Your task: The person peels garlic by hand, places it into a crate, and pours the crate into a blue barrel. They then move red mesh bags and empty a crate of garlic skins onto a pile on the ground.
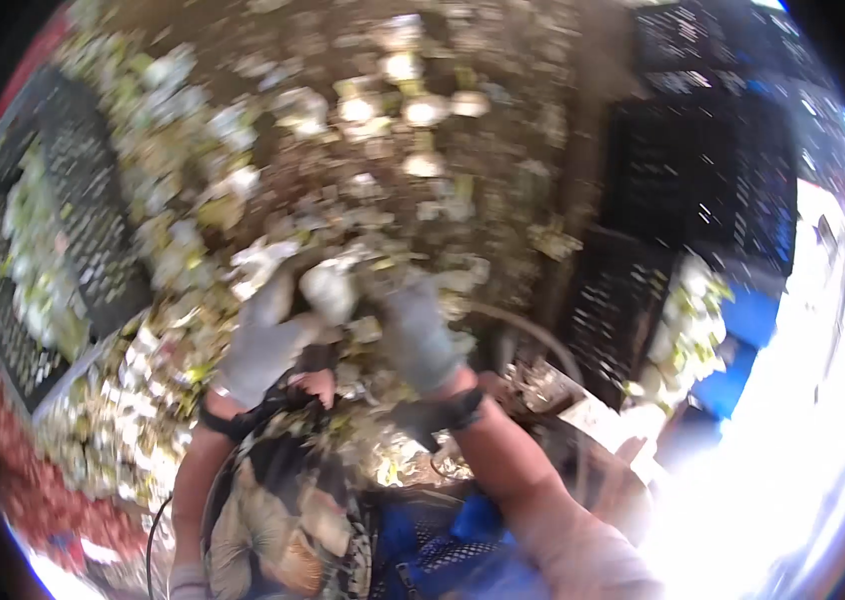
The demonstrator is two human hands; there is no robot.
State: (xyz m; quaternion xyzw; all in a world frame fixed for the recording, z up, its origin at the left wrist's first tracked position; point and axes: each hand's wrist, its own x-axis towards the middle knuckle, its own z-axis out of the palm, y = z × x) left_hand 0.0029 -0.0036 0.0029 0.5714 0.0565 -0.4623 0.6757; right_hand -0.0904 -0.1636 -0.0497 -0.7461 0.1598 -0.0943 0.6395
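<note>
Both hands wear pale gloves with dark bands at the wrists, and the picture is smeared by motion. My left hand (268,345) is at the centre left, its fingers against a round whitish vegetable (330,290), possibly an onion or a cabbage. Just right of that vegetable is my right hand (420,330), its fingers pointing up and blurred, so whether it holds anything is unclear. Leafy whitish pieces lie around and beyond both hands.
A black crate (93,200) with pale vegetables stands at the left. Dark crates (698,180) are stacked at the right, beside more pale vegetables (683,335). A basket-like container (363,555) is at the bottom. Red material (43,490) lies lower left.
</note>
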